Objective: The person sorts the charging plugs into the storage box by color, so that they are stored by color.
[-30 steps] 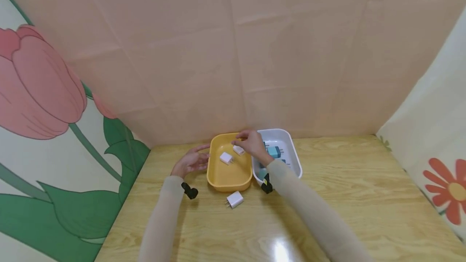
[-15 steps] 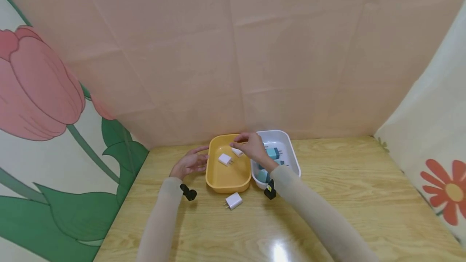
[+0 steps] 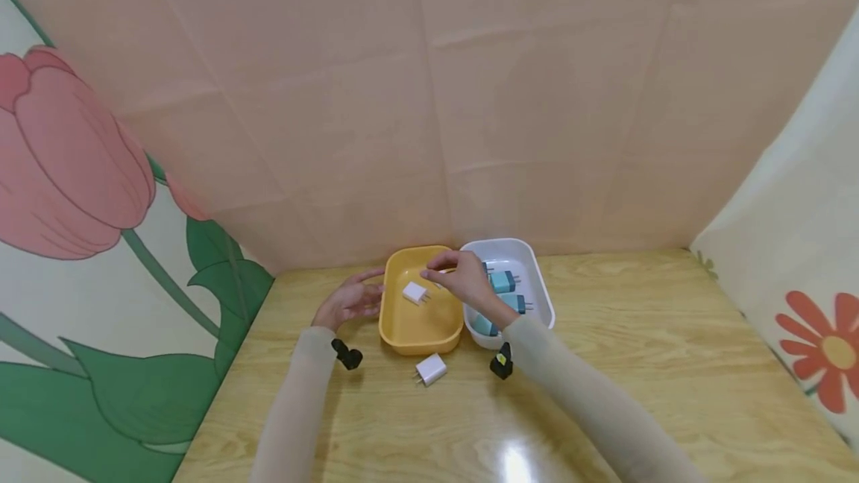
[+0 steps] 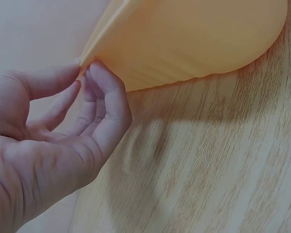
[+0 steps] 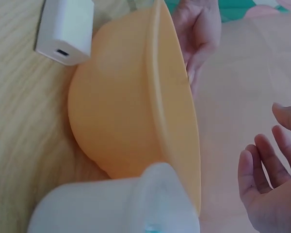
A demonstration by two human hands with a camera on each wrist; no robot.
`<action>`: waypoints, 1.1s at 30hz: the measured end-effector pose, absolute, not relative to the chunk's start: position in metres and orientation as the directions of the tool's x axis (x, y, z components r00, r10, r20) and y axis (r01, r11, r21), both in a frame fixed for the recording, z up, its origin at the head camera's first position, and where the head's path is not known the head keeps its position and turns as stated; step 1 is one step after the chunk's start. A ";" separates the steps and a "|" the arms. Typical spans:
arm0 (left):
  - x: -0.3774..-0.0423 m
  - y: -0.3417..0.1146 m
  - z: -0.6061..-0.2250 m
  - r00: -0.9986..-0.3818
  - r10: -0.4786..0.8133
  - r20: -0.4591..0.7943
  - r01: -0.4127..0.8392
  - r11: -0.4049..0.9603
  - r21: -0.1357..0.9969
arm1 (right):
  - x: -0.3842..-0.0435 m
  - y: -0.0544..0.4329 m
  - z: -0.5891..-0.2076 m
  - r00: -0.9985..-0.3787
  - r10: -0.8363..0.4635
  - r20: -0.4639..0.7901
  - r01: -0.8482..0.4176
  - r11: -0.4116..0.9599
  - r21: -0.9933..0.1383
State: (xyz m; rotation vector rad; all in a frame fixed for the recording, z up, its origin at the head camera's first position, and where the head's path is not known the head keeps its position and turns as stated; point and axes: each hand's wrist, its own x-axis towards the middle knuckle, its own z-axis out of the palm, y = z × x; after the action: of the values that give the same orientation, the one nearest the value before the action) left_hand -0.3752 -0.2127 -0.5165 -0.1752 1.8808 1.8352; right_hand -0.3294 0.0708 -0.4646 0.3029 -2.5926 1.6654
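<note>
A yellow tray (image 3: 423,334) holds a white plug charger (image 3: 414,292) lying on its floor. A second white charger in it is mostly hidden under my right hand. My left hand (image 3: 352,300) is at the tray's left side, with fingertips touching the outer wall near the rim in the left wrist view. Over the tray's right side hovers my right hand (image 3: 463,278); the right wrist view shows its fingers (image 5: 269,160) loosely bent with nothing between them. Beside it, a white tray (image 3: 545,293) contains several teal chargers (image 3: 502,282).
One more white charger (image 3: 431,370) lies on the wooden table (image 3: 637,364) just in front of the yellow tray. Both trays stand side by side near the table's back edge, close to a pinkish cloth backdrop (image 3: 429,95).
My right hand has shifted slightly right and towards me, covering most of the second white charger and uncovering more of the teal ones. The left hand stays at the yellow tray.
</note>
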 end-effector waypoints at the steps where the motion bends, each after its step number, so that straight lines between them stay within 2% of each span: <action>1: -0.375 -0.213 -0.516 -0.865 0.251 -0.434 -0.428 0.082 0.900 | -0.328 0.070 -0.465 -0.980 -0.145 0.137 -0.184 0.394 -0.901; 14: -0.376 -0.214 -0.515 -0.866 0.226 -0.447 -0.440 0.082 0.894 | -0.314 0.063 -0.469 -0.979 -0.164 0.123 -0.174 0.340 -0.924; 21: -0.378 -0.212 -0.515 -0.866 0.257 -0.429 -0.424 0.079 0.902 | -0.298 0.063 -0.472 -0.983 -0.161 0.092 -0.137 0.296 -0.945; 33: -0.378 -0.213 -0.515 -0.864 0.254 -0.435 -0.426 0.092 0.900 | -0.270 0.073 -0.482 -0.971 -0.229 0.074 -0.131 0.247 -0.960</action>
State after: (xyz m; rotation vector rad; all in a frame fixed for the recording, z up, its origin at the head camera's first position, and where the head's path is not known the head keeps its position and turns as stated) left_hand -0.3784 -0.2133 -0.5152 -0.1683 1.8863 1.8235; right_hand -0.2698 0.0725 -0.4821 0.3680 -2.5431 1.9451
